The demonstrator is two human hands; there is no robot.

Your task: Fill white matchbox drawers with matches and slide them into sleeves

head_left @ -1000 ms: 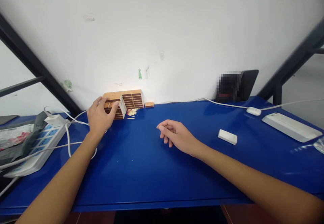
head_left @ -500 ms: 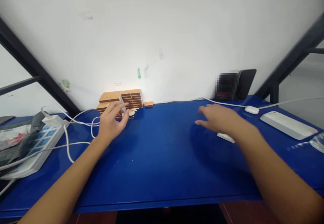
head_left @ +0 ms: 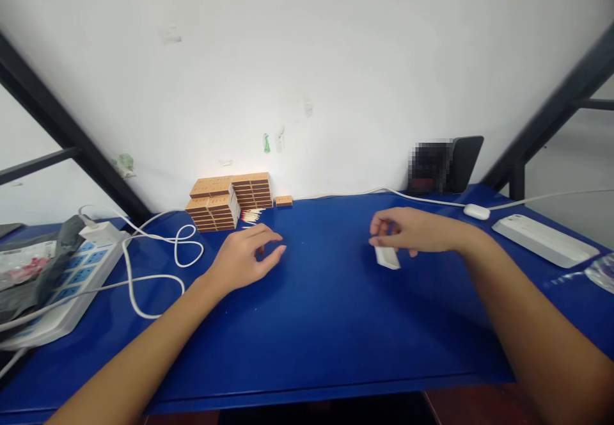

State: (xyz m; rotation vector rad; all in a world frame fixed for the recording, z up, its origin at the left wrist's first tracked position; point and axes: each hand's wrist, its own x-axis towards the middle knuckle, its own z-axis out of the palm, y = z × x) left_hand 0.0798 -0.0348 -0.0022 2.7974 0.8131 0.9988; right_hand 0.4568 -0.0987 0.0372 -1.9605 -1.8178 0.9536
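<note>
A small white matchbox tray (head_left: 387, 258) hangs from my right hand (head_left: 405, 228), its fingers and thumb closed on one end just above the blue table. Over the left middle of the table is my left hand (head_left: 247, 255), thumb and fingers apart with nothing visible between them. Just beyond its fingertips lies a loose pile of matches (head_left: 252, 216), some with red heads. Behind and left of that pile stand stacked matchboxes (head_left: 213, 212), orange-topped with dark sides. A single matchbox (head_left: 284, 201) lies apart, to the right of the stacks by the wall.
A white power strip (head_left: 86, 278) with tangled white cables (head_left: 180, 242) and a grey plastic bag (head_left: 52, 271) takes up the left side. On the right are a white earbud case (head_left: 476, 211), a long white box (head_left: 542, 239) and a black object (head_left: 467, 162).
My left hand has moved right and nearer, away from the matches and stacks. My right hand has taken hold of the white tray and brought it left.
</note>
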